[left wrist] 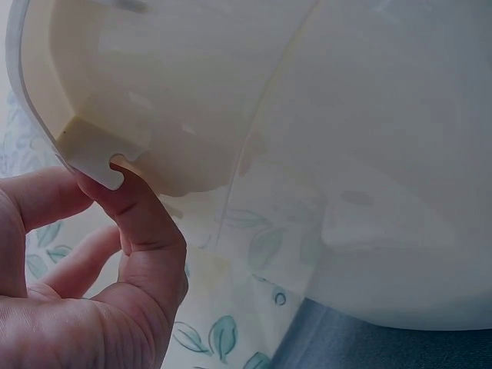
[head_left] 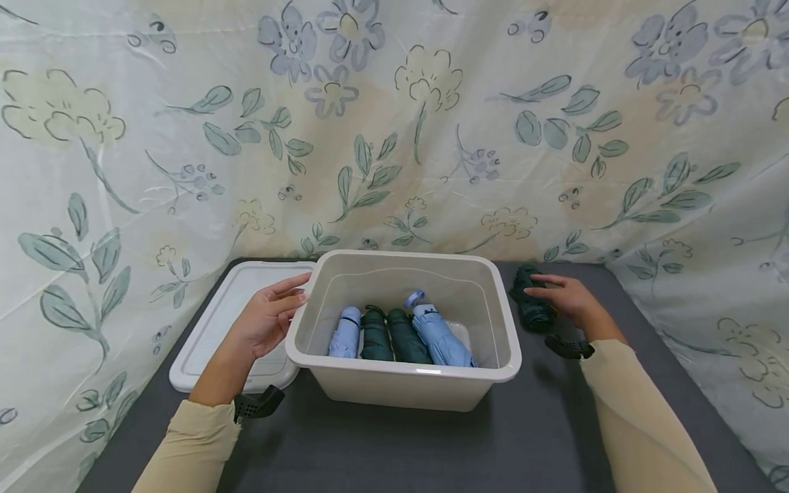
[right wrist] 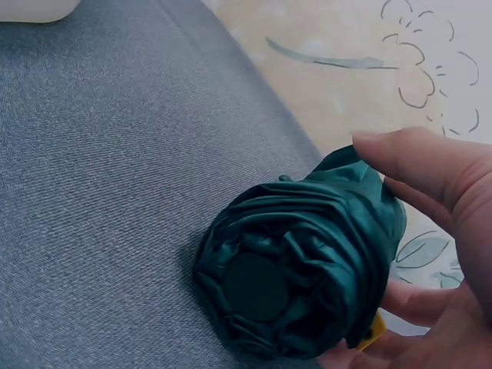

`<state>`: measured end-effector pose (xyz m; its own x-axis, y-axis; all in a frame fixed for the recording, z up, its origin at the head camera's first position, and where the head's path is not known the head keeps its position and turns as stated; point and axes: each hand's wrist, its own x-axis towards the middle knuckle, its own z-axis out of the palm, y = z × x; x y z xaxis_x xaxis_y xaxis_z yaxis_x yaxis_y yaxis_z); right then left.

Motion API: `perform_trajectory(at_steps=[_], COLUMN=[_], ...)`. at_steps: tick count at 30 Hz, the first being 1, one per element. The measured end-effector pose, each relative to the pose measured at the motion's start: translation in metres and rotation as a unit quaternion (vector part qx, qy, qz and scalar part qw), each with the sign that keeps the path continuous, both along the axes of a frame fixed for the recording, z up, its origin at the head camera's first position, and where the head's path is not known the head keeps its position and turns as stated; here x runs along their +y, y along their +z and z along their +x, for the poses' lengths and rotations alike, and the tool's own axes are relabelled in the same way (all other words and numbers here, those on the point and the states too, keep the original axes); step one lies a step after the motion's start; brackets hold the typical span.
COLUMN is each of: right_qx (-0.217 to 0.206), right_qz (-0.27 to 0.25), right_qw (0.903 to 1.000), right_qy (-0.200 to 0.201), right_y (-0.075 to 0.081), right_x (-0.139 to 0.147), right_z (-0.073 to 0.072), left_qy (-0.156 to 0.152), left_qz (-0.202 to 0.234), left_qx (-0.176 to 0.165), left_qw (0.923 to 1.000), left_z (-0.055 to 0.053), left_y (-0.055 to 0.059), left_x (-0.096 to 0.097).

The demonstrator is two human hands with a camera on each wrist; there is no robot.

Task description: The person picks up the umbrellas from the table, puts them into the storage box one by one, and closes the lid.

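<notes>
A beige plastic storage box [head_left: 403,368] stands mid-table. My left hand [head_left: 265,318] pinches its left rim, and in the left wrist view the thumb and a finger meet at the rim's notched edge [left wrist: 96,173]. Inside lie folded umbrellas side by side: a light blue one [head_left: 346,333], two dark green ones [head_left: 376,335] and a larger blue one [head_left: 441,335] with a wrist strap. Right of the box, my right hand [head_left: 570,299] grips another dark green folded umbrella [right wrist: 300,261], thumb on one side and fingers on the other. The umbrella's round end faces the wrist camera.
A white lid [head_left: 224,311] lies flat left of the box, partly beneath the left forearm. Behind the dark grey table [head_left: 382,445] hangs a floral cloth [head_left: 370,185], which also runs along both sides. A small yellow piece [right wrist: 374,332] shows beside the held umbrella.
</notes>
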<state>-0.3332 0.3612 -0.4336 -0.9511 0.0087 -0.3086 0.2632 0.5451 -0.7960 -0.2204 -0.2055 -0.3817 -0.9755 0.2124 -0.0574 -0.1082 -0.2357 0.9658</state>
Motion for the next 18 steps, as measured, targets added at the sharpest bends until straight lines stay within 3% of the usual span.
perform_trajectory(at_steps=[18], right_qx=[-0.012], right_qz=[-0.003], right_qw=[0.9998], right_qy=[0.016], right_y=[-0.0028], right_x=[-0.003], right_z=[-0.0064], left_qy=[0.0], left_qz=[0.011], left_qx=[-0.003], left_qw=[0.9999], left_z=[0.0001], left_y=[0.0001], left_x=[0.0006])
